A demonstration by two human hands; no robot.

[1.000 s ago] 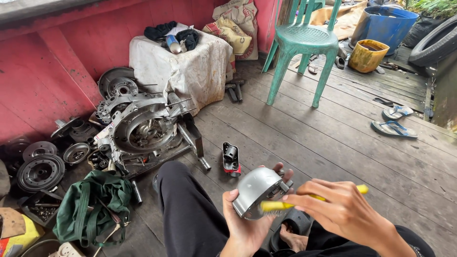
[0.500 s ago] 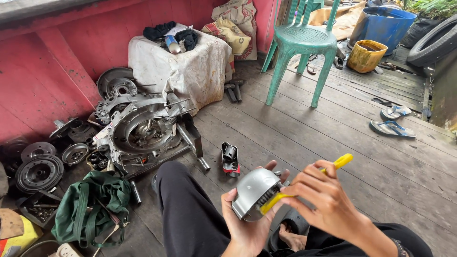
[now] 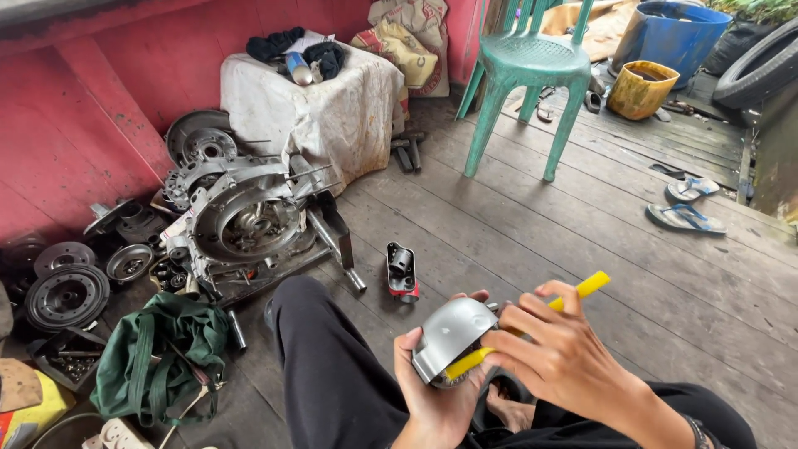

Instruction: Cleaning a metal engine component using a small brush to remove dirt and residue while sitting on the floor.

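My left hand [image 3: 436, 395] cups a rounded silver metal cover [image 3: 449, 334] from below, low in the head view. My right hand [image 3: 557, 357] grips a yellow-handled tool [image 3: 532, 320] laid slantwise across the cover, its lower end tucked under the cover's rim and its upper end sticking out past my fingers. Both hands are above my lap, over my dark trousers [image 3: 332, 374].
A large engine casing [image 3: 245, 220] and round metal parts [image 3: 66, 291] lie on the wooden floor at left. A small red and black part [image 3: 401, 270] lies ahead. A green bag [image 3: 162, 353], cloth-covered box [image 3: 324, 108], green plastic chair [image 3: 528, 71] and sandals [image 3: 686, 208] stand around.
My right hand has tilted the yellow tool from level to slanting, its far end up to the right. The silver cover stays in my left hand.
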